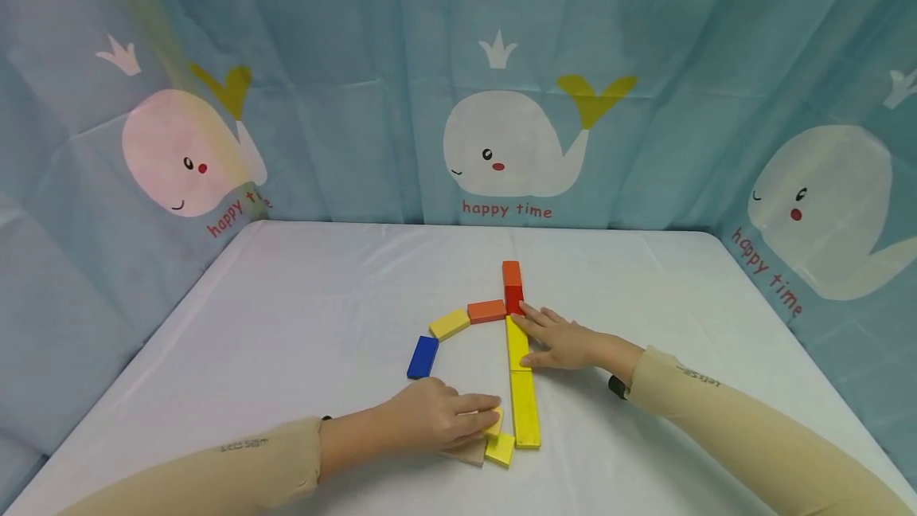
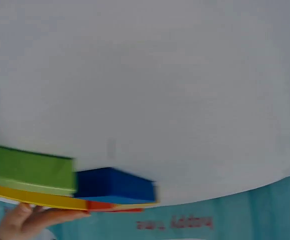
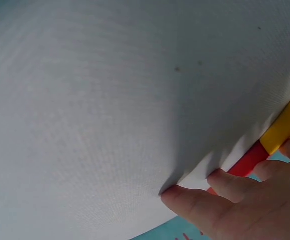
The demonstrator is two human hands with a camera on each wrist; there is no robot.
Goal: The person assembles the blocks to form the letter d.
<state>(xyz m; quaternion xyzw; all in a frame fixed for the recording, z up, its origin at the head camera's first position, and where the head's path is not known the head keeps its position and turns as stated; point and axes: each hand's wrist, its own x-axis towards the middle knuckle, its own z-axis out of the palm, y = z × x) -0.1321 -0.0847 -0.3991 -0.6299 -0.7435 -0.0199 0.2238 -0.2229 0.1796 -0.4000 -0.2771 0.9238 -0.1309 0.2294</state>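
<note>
My left hand (image 1: 430, 419) holds a pale yellow block (image 1: 494, 425) at its fingertips; the thumb is hidden. Beside that block lie a small yellow block (image 1: 500, 450) and a plain wooden block (image 1: 469, 451), partly covered by the hand. My right hand (image 1: 566, 342) rests with spread fingers along the right side of a straight row, touching a yellow block (image 1: 517, 341) and a red block (image 1: 513, 299). A second yellow block (image 1: 525, 412) continues the row toward me, and an orange block (image 1: 511, 272) tops its far end.
Left of the row curve an orange block (image 1: 486, 311), a yellow block (image 1: 450, 324) and a blue block (image 1: 423, 357). A green block (image 2: 30, 170) shows only in the left wrist view. White cloth (image 1: 344, 285) covers the table, with a whale-print curtain (image 1: 344, 142) behind.
</note>
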